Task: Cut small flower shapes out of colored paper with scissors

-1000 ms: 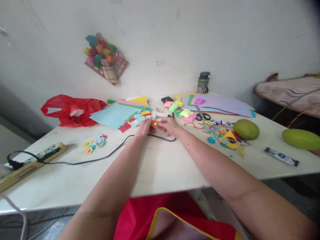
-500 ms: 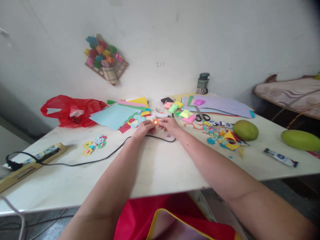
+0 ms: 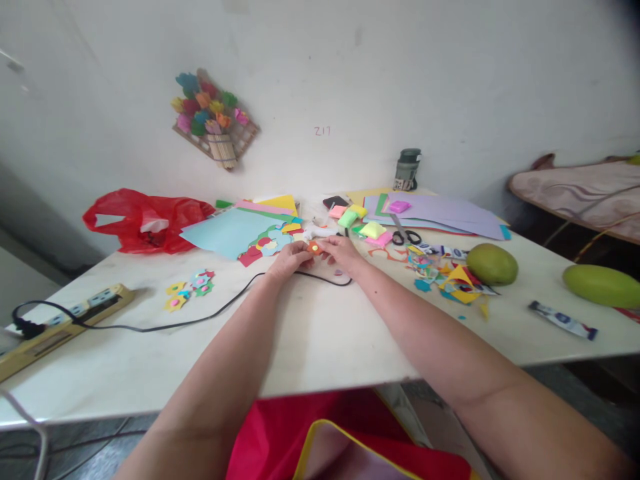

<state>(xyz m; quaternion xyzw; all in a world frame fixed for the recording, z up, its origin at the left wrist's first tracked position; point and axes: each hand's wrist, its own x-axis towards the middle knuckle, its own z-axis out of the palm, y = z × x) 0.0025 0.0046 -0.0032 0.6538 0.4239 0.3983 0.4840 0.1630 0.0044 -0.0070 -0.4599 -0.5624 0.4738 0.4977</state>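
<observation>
Both hands were engaged. The left hand pinched the left side of a small orange paper flower; the right hand held its right side between thumb and fingertips. The flower sat between them, over the middle of the table, its yellow centre facing the wearer, likely so the centre stayed visible and both edges steady. Exact finger contact was too small to tell.

Just beyond the hands lay a white tool, possibly a glue gun, presumably kept within reach. A black cord ran from the power strip at near left and looped on the near side of the hands; the slack probably allowed movement. Finished-looking paper flowers lay grouped on the left, probably to separate them from the scraps heaped on the right. Scissors lay farther back, on the right hand's side, presumably for convenience.
</observation>
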